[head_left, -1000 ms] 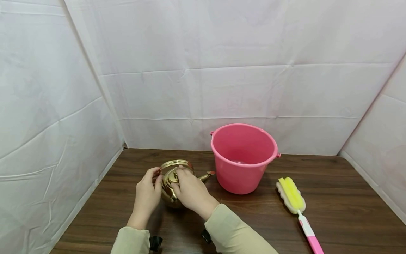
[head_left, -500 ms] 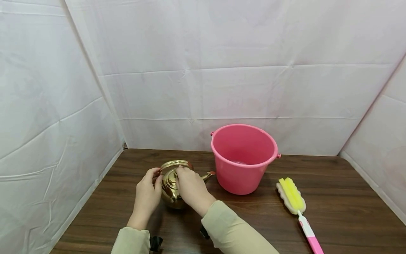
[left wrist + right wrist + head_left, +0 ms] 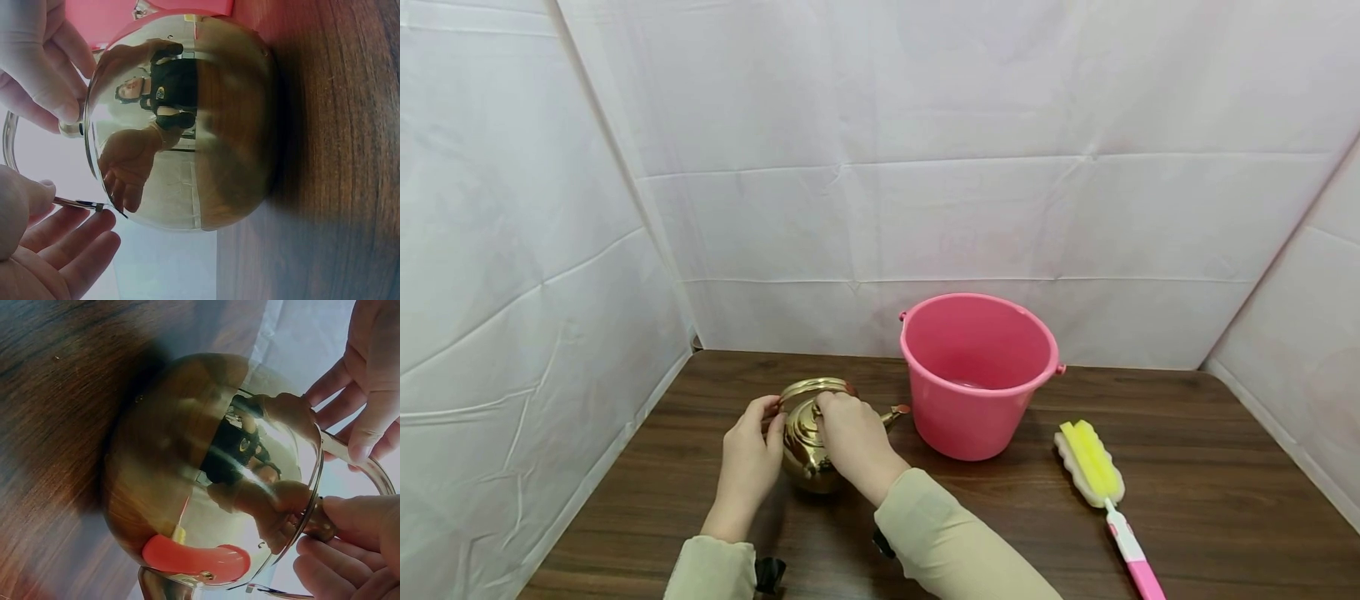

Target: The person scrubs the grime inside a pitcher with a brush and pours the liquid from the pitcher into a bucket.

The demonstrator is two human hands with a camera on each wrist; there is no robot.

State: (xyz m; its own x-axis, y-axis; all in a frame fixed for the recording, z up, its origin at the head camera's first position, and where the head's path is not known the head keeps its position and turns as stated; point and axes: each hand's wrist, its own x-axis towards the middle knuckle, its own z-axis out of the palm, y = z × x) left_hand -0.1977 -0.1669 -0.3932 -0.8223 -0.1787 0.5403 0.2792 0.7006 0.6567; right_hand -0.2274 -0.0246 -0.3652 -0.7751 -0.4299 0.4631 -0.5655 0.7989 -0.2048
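Observation:
A shiny brass kettle (image 3: 805,457) stands upright on the wooden table, its spout (image 3: 892,414) pointing right. My left hand (image 3: 750,454) pinches the left side of its arched handle (image 3: 811,385) between thumb and fingers. From the front right, my right hand (image 3: 859,442) pinches the knob (image 3: 320,524) of the kettle's lid, plain in the right wrist view. The lid sits on the kettle's mouth; whether it is slightly raised I cannot tell. In the left wrist view, the round kettle body (image 3: 231,131) mirrors the hands and a person.
A pink bucket (image 3: 973,421) stands just beyond the spout. To the right lies a sponge brush (image 3: 1093,467) with a yellow and white head and a pink-and-white handle. White sheets (image 3: 955,217) rise behind and at both sides of the brown table (image 3: 1000,533).
My right hand has turned a little and its thumb and fingers have drawn together around the lid knob. The left hand and the kettle have stayed put.

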